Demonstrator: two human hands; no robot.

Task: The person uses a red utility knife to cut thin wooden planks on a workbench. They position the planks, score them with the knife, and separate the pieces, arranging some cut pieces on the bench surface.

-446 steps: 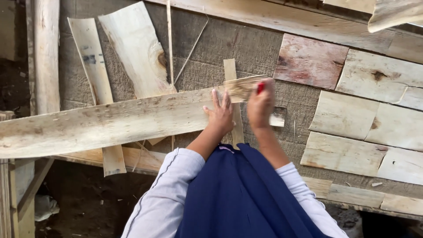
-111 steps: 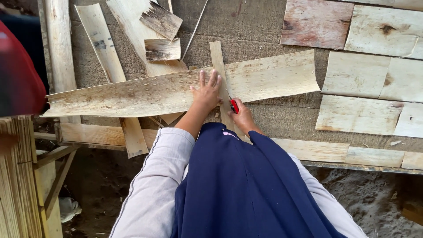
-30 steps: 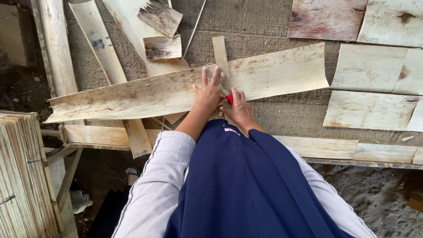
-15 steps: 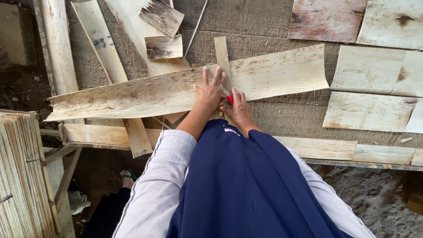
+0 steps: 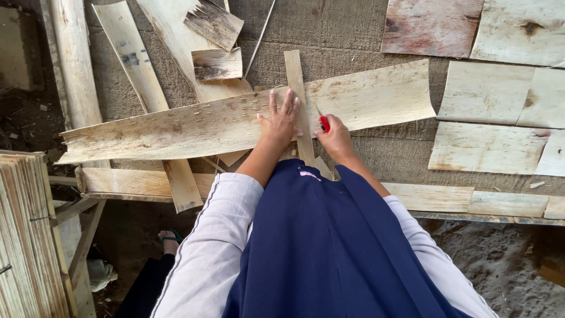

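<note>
Long veneer sheet (image 5: 194,125) lies slantwise across counter (image 5: 353,35). We press left hand (image 5: 281,118) flat on it, fingers spread, beside narrow upright wood strip (image 5: 297,94) crossing sheet. Our right hand (image 5: 336,136) has grip clamped on red-handled knife (image 5: 323,121), blade against strip's edge. Outward: veneer offcuts (image 5: 216,63) upper left, squarish veneer pieces (image 5: 484,93) right, stacked sheets (image 5: 23,235) lower left.

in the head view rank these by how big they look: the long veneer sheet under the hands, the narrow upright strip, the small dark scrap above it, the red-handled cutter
1. Long veneer sheet
2. Narrow upright strip, pressed flat by the left hand
3. Small dark scrap
4. Red-handled cutter, mostly hidden in the right hand, so its full size is unsure
</note>
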